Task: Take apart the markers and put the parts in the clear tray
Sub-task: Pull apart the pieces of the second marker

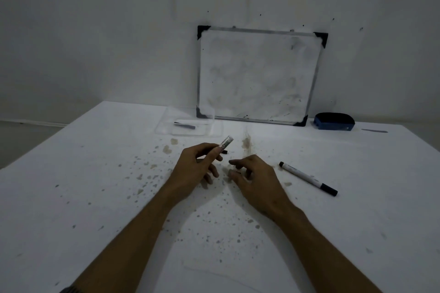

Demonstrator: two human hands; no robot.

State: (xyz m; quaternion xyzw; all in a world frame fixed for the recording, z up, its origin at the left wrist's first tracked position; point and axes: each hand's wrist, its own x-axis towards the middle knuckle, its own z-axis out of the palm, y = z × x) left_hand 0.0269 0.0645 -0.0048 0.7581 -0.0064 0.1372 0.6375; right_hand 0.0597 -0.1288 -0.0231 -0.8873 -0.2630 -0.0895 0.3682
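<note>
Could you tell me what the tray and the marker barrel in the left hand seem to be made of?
Tray: likely thin clear plastic; the table shows through its glossy walls. Marker barrel in the left hand: probably smooth white plastic with printed lettering, though dim light leaves the finish uncertain.

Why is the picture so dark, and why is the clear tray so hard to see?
Head view: the light is dim and bluish, so the stained table looks grey. The clear tray is see-through and a bit blurry, almost melting into the table by the whiteboard. The marker barrel in the left hand is sharper. The wide lens bends the table's edges.
</note>
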